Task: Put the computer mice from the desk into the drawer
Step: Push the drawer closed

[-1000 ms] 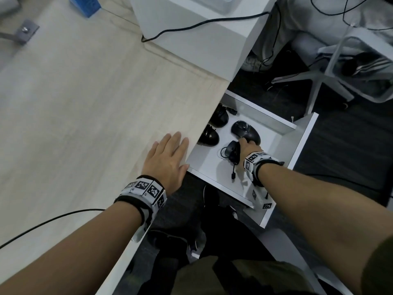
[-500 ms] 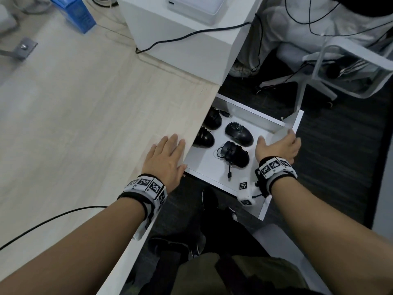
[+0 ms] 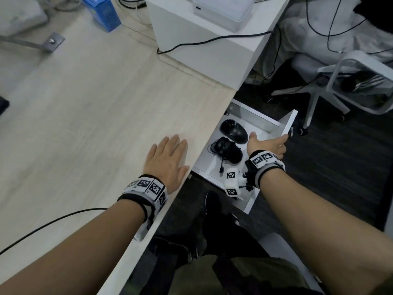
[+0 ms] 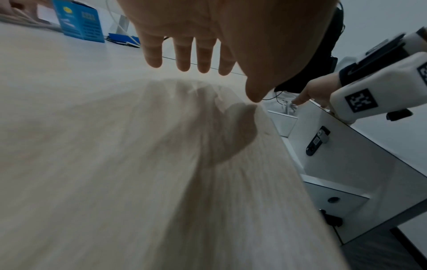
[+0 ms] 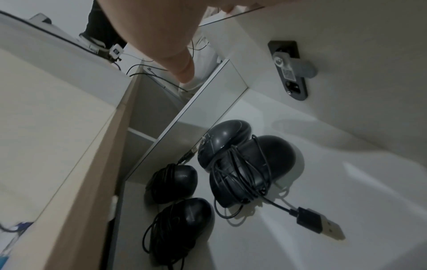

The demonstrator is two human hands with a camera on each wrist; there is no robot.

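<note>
mice in drawer | right hand fingers grip drawer front | left hand flat

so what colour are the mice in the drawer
Black, all four mice; the right wrist view shows them best, lying in the white drawer.

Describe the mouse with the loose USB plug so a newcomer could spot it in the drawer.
Find the open white drawer beside the desk. Four black mice lie inside. It is the one nearest the right hand, cable wound round its body, and the only one whose USB plug trails free on the drawer floor.
</note>
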